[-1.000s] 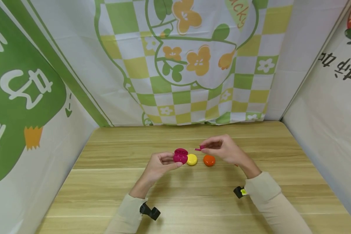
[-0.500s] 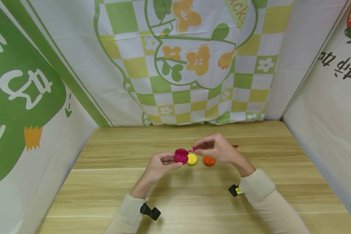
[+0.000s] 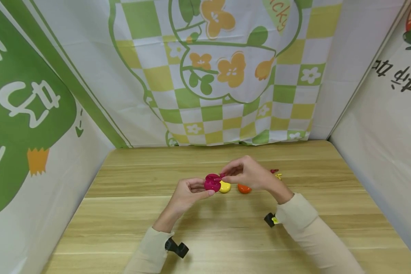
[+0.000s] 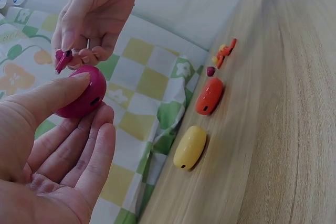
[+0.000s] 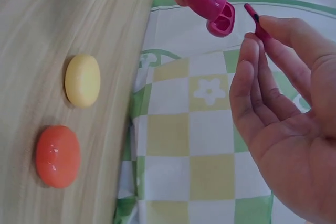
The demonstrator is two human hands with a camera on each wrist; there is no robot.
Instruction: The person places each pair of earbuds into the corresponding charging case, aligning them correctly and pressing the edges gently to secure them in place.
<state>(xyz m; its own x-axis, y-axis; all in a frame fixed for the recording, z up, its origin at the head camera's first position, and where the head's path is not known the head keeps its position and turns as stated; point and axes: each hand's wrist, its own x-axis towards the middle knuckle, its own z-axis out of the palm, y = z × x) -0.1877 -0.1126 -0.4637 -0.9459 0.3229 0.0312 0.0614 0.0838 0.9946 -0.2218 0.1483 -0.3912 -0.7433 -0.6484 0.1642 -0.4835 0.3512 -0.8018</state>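
My left hand [image 3: 183, 198] grips a magenta earbud case [image 3: 212, 185], its lid flipped up. Hollows show inside the lid [image 5: 222, 22] in the right wrist view. Between thumb and fingertips, my right hand [image 3: 248, 176] pinches a magenta earbud [image 4: 63, 60] with its stem pointing toward the case. In the right wrist view a small gap separates the earbud from the lid. Behind the hands on the table lie a yellow earbud case [image 4: 190, 148] and an orange earbud case [image 4: 209, 96], both closed.
Loose earbuds lie on the wooden table beyond the right hand: a magenta earbud [image 4: 210, 71], with yellow and orange earbuds [image 4: 223, 54] beside it. A checkered cloth [image 3: 222, 125] hangs at the table's back edge. Printed white sheets stand at both sides.
My right hand has moved left with the magenta earbud, up to the open case. Loose earbuds behind the right wrist have come into view. The left hand has stayed nearly still.
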